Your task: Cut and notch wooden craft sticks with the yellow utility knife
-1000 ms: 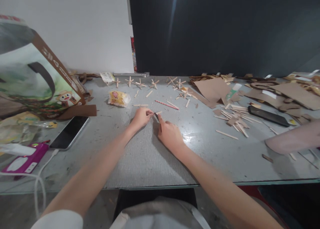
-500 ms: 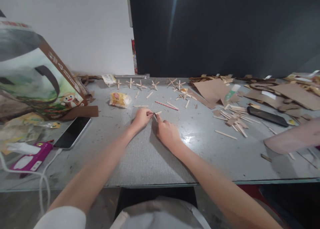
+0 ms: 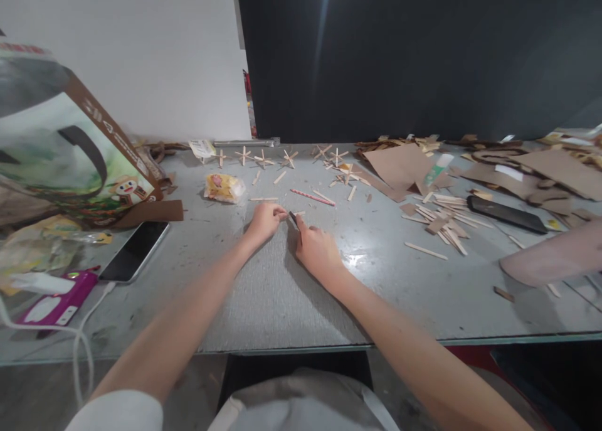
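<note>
My left hand (image 3: 266, 222) is closed, thumb and fingertips pinched on a thin wooden stick (image 3: 300, 213) low over the table. Most of that stick is hidden by the fingers and the blade. My right hand (image 3: 318, 249) is wrapped round a small knife with a dark blade (image 3: 293, 217), its index finger stretched along the top. The blade lies across the stick, close to the left fingertips; its handle is hidden in the palm. Just beyond the hands lie a pink striped straw (image 3: 313, 197) and another flat stick (image 3: 264, 199).
Star-shaped stick pieces (image 3: 244, 155) stand along the back. To the right are a pile of sticks (image 3: 444, 227), cardboard (image 3: 395, 167), a black case-like object (image 3: 506, 214) and a pink cylinder (image 3: 550, 260). A yellow packet (image 3: 224, 188), phone (image 3: 135, 252) and large bag (image 3: 79, 148) are left.
The right hand with the knife has shifted slightly, and more of the dark blade shows between the hands. The left hand keeps its pinch. The view has tilted a little.
</note>
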Action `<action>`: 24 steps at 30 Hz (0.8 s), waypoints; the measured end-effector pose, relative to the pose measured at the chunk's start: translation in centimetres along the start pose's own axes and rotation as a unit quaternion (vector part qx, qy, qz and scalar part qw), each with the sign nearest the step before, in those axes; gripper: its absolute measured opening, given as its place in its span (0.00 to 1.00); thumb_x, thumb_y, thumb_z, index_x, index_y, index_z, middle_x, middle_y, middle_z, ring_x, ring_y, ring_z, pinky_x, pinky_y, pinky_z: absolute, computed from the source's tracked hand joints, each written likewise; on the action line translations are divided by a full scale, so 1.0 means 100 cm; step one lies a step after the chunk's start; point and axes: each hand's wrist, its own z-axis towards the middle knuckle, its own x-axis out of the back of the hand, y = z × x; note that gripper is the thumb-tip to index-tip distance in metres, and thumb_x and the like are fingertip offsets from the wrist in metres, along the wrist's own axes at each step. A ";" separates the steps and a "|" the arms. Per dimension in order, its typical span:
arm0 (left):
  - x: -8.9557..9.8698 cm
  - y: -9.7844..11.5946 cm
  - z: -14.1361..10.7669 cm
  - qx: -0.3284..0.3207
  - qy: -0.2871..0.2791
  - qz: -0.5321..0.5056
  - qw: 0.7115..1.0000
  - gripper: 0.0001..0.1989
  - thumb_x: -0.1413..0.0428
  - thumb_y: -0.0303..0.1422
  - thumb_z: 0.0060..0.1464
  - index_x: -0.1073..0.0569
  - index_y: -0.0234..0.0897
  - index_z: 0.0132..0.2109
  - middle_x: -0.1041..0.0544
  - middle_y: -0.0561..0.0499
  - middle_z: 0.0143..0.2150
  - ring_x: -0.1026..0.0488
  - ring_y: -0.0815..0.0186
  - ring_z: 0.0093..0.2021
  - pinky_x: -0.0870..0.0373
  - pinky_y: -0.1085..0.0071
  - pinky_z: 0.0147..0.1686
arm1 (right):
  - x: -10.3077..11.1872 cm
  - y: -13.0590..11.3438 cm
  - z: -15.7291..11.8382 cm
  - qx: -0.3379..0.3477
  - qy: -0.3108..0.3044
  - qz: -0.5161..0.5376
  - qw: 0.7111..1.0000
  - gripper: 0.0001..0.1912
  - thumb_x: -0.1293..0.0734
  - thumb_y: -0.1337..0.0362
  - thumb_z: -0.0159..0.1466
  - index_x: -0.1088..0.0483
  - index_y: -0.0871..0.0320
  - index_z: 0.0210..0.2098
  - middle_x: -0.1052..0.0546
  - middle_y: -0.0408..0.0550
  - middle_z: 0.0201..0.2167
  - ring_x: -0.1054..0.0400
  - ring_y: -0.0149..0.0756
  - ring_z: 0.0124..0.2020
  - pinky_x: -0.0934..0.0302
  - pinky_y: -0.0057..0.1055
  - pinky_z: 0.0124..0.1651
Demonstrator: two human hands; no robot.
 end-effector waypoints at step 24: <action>0.002 0.002 -0.006 -0.027 -0.008 0.002 1.000 0.06 0.37 0.25 0.60 0.14 0.38 0.38 0.13 0.44 0.40 0.18 0.60 0.41 0.24 0.64 0.47 | -0.003 0.002 -0.004 0.002 0.009 0.022 1.000 0.32 0.47 0.66 0.77 0.51 0.57 0.79 0.19 0.60 0.46 0.21 0.45 0.42 0.32 0.37 0.44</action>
